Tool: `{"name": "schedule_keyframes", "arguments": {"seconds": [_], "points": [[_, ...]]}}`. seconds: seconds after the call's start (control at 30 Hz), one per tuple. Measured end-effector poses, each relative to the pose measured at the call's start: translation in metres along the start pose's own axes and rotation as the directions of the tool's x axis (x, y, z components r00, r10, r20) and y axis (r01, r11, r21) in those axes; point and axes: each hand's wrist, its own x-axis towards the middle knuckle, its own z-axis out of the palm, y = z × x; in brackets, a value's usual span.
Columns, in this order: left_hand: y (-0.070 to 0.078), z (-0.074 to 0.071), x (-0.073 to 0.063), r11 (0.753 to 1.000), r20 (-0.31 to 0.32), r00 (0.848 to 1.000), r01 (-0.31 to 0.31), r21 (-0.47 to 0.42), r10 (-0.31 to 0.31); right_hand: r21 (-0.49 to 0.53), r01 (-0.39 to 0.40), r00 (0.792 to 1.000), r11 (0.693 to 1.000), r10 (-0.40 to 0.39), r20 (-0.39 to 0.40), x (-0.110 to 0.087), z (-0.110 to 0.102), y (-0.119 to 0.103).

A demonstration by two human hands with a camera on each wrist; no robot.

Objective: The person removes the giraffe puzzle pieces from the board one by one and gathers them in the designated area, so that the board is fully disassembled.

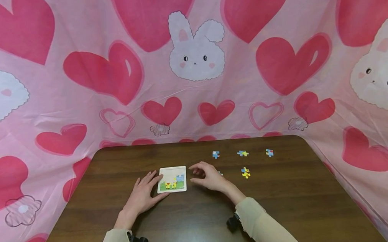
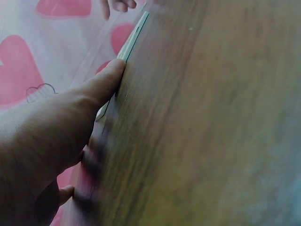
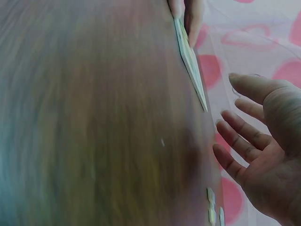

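Note:
A small square puzzle board (image 1: 172, 168) with a white rim lies on the table, its picture partly filled with green, yellow and blue pieces. My left hand (image 1: 141, 194) rests against it, fingers at the left edge and thumb along the near edge; the left wrist view shows that thumb (image 2: 110, 77) straight against the board's side. Just right of the board hovers my right hand (image 1: 210, 176), fingers loosely bent and nothing between them. In the right wrist view this hand (image 3: 273, 155) has its thumb and fingers spread apart. A puzzle piece (image 1: 221, 173) is mostly hidden behind it.
Loose puzzle pieces lie farther right: a blue one (image 1: 216, 155), a blue-yellow one (image 1: 243, 153), a blue-red one (image 1: 269, 153) and a yellow one (image 1: 245, 173). The brown wooden table (image 1: 189, 229) meets a pink heart-and-rabbit cloth (image 1: 191, 90) behind and at the sides.

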Motion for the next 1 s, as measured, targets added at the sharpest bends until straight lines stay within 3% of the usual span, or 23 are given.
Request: {"name": "schedule_keyframes", "arguments": {"seconds": [0.27, 0.5, 1.0], "points": [[0.0, 0.0, 0.0, 1.0, 0.008, 1.0, 0.008, 0.004, -0.009, -0.026, -0.004, 1.0, 1.0, 0.004, 0.002, 0.008, 0.019, -0.004], [0.0, 0.0, 0.0, 1.0, 0.001, 1.0, -0.003, 0.014, 0.003, -0.111, -0.035, 0.999, 0.993, 0.031, -0.035, 0.012, 0.033, -0.006], [-0.002, 0.002, 0.001, 1.0, 0.001, 1.0, -0.006, 0.014, 0.006, -0.158, -0.035, 0.998, 0.987, 0.026, -0.063, 0.015, 0.047, -0.008]]}}
